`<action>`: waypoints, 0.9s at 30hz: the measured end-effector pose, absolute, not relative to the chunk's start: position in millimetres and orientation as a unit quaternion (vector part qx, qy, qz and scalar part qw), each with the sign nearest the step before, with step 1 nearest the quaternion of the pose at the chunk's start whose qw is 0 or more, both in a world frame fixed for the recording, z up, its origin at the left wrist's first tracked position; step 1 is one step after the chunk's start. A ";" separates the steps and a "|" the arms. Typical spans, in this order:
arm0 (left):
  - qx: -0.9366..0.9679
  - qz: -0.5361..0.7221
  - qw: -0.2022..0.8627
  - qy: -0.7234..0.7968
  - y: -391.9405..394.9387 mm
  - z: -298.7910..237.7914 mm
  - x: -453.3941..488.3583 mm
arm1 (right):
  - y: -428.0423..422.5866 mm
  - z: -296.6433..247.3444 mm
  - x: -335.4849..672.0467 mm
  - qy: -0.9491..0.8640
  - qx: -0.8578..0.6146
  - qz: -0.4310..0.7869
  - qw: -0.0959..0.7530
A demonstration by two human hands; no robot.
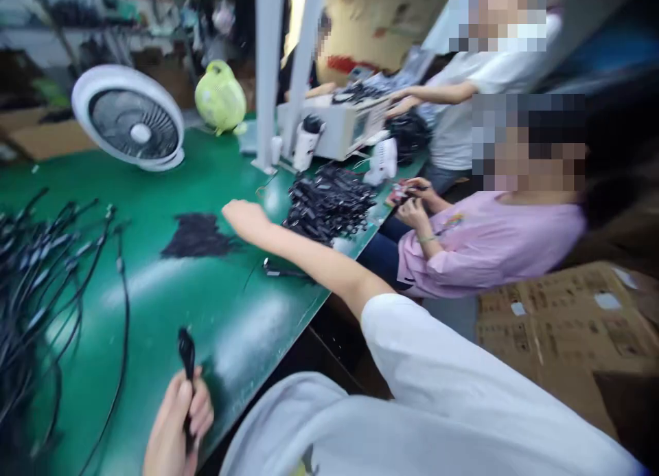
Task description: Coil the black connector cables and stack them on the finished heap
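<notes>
In the lower left, my left hand [181, 414] is closed round a folded black cable [186, 352], whose looped end sticks up above the fist. My right arm stretches out over the green table [226, 318]. At its end, my right hand [247, 218] hovers or rests just right of a flat dark patch of thin black strips [195, 235]. The fingers of that hand are turned away and blurred, so what they hold, if anything, is hidden. Below the right forearm lies another bundled black cable [283, 270].
Loose black cables [56, 270] spread over the table's left side. A heap of bundled cables [329, 201] lies beyond my right arm. A white fan [134, 119], a green fan [220, 97] and a white post [268, 77] stand farther back. A co-worker in pink [494, 242] sits at right; cartons [561, 325] lie behind.
</notes>
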State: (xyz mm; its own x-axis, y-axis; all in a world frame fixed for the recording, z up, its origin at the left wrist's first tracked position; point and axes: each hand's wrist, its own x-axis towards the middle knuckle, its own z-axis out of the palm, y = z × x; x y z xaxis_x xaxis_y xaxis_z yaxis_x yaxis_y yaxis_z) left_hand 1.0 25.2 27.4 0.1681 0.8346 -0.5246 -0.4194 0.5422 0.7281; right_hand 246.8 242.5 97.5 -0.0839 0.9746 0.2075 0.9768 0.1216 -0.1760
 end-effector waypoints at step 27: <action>0.292 0.281 0.751 0.521 31.1 14.6 -12.0 | 105.9 47.2 159.9 -0.982 0.085 -0.113 0.122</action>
State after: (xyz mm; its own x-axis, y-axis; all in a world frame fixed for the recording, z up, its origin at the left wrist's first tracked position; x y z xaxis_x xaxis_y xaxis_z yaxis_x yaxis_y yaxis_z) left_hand -12.0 31.1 14.6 0.2991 0.7261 -0.6191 -0.1175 0.6719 0.7313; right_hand 159.9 105.9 47.2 -0.9557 -0.1942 0.2212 -0.1387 0.9599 0.2435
